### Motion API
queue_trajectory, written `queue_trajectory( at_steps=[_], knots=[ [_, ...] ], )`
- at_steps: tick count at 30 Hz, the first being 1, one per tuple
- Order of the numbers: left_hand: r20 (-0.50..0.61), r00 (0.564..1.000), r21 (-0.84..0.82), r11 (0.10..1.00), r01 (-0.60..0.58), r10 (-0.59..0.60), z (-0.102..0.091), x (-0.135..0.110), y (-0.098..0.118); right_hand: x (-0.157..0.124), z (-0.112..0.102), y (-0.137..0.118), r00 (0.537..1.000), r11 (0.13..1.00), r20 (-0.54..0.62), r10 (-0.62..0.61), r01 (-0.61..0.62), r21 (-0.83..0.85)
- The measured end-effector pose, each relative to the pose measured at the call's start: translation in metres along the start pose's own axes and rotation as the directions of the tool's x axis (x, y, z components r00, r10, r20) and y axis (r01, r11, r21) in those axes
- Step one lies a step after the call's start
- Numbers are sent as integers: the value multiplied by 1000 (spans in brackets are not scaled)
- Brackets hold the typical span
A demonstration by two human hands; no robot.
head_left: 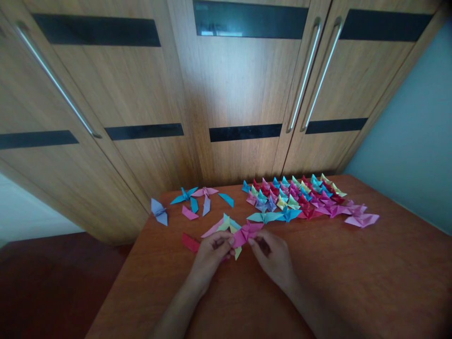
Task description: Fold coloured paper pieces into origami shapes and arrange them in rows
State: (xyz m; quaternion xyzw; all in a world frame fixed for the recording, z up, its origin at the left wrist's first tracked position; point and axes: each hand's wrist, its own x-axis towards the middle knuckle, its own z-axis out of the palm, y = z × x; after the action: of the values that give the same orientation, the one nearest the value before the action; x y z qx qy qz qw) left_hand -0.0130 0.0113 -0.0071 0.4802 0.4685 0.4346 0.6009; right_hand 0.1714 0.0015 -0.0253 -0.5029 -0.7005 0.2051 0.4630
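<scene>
Both of my hands meet over a brown wooden table [353, 282]. My left hand [211, 254] is closed in a pinch on the left side of a magenta folded paper piece [245, 234]. My right hand [270, 256] pinches the same piece from the right. Just behind the magenta piece lie a pale pink piece [213, 229] and a yellow-green folded piece [228, 223]. A red paper piece [190, 242] lies flat on the table to the left of my left hand.
A dense cluster of several folded paper pieces [303, 197] in pink, red, blue, yellow and green covers the back right of the table. Loose blue, pink and lilac pieces [192, 200] lie at the back left. Wooden wardrobe doors [233, 94] stand right behind.
</scene>
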Motion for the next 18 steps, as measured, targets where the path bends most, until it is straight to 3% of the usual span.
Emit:
queue_trajectory(
  at_steps=[10,18],
  knots=[
    [-18,1000,71,997,-22,23,1,2,-1,3,-15,12,984,959,-157,-88,41,-280],
    [15,1000,121,992,-29,28,5,0,2,-22,-59,35,966,853,-241,-95,-46,-521]
  ],
)
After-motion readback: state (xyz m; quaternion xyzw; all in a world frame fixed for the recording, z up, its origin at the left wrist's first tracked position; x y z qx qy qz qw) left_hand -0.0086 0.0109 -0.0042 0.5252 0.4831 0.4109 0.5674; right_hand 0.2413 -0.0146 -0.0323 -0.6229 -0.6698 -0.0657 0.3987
